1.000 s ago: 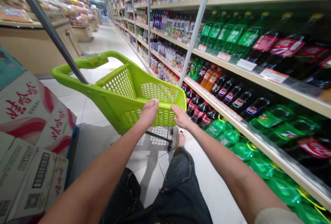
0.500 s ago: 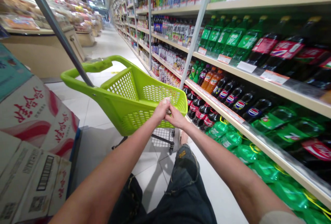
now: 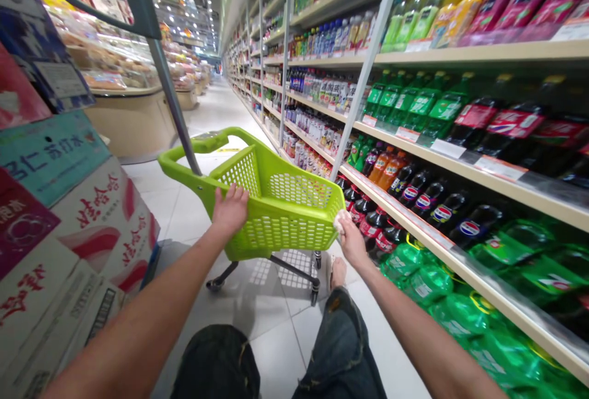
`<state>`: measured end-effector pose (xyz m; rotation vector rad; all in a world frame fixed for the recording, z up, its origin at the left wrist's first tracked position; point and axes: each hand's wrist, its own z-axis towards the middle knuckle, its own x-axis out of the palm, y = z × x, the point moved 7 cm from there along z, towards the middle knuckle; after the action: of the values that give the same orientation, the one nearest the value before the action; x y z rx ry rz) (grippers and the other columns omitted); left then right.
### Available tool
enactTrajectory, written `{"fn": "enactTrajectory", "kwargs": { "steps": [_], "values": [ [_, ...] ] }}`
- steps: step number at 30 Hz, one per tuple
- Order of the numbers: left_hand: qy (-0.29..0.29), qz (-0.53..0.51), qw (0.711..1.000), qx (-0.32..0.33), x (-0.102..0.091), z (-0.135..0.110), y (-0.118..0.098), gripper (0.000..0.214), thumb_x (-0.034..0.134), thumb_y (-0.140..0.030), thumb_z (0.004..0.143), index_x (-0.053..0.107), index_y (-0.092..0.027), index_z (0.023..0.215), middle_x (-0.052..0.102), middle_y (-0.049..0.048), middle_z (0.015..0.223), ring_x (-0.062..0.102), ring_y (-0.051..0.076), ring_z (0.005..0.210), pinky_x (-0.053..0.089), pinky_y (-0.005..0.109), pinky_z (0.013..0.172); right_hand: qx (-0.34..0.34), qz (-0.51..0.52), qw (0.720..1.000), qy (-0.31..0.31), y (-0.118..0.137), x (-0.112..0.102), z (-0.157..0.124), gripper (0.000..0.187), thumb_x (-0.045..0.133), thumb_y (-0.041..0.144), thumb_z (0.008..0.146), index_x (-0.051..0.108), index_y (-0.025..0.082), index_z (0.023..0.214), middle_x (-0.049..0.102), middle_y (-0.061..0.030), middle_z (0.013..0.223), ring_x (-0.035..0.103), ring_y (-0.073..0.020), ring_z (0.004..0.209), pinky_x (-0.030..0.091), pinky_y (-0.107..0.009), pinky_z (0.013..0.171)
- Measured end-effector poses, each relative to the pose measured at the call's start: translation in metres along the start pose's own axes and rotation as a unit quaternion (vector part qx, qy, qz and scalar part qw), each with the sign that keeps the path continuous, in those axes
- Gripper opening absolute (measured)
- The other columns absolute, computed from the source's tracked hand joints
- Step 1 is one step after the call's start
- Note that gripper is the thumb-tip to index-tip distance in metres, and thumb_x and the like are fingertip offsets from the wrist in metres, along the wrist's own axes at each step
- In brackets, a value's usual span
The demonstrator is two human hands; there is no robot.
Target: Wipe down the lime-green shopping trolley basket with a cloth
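Head view | green cart (image 3: 286, 209) under loosely open left hand (image 3: 231, 209) | white wad (image 3: 341, 221) pinched in right hand (image 3: 353, 240), touching cart | contact made; remainder unclear

The shopping cart (image 3: 289, 213) stands before me on the tiled floor (image 3: 276, 353); my left hand (image 3: 231, 210) lies on its near side, my right hand (image 3: 351, 240) at its right-hand end, a tissue (image 3: 340, 221) against the rim; to my right run drink shelves (image 3: 488, 53), Pepsi bottles (image 3: 442, 212) one level below the upper Coca-Cola bottles (image 3: 513, 121); to my left stand stacked cartons (image 3: 103, 218), a display counter (image 3: 131, 123) beyond them.
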<state>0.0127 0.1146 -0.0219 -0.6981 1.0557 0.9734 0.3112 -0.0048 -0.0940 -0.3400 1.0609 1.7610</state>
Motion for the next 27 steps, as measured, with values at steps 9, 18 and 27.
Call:
{"fn": "enactTrajectory", "kwargs": {
  "steps": [9,18,27],
  "values": [
    [0.042,0.099,0.994,0.012,0.003,-0.016,-0.016,0.056,0.043,-0.035,0.078,0.034,-0.013,0.129,0.039,0.0114,0.135,0.021,0.030,0.129,0.013,0.058,0.100,-0.157,0.011,0.987,0.029,0.047,0.054,-0.003,0.041,0.038,0.005,0.076,0.057,0.021,0.109,0.050,-0.0076,0.125,0.035,-0.0173,0.123,0.030,-0.042,0.101],
    [0.018,0.089,0.996,0.000,0.001,-0.034,-0.031,0.065,0.048,-0.039,0.075,0.033,-0.007,0.130,0.033,0.0123,0.138,0.018,0.030,0.130,0.014,0.054,0.103,-0.051,-0.017,0.997,-0.047,-0.009,0.010,-0.023,0.049,0.036,0.005,0.071,0.053,0.014,0.116,0.048,-0.0105,0.127,0.037,-0.0195,0.122,0.032,-0.043,0.101],
    [-0.006,0.071,0.997,0.043,-0.018,-0.049,-0.031,0.059,0.045,-0.027,0.074,0.035,-0.010,0.129,0.029,0.0107,0.140,0.021,0.025,0.130,0.009,0.052,0.105,-0.044,0.037,0.998,-0.028,0.002,0.003,-0.007,0.047,0.036,0.006,0.069,0.057,0.014,0.110,0.050,-0.0113,0.124,0.040,-0.0208,0.120,0.030,-0.045,0.101]
  ]
}}
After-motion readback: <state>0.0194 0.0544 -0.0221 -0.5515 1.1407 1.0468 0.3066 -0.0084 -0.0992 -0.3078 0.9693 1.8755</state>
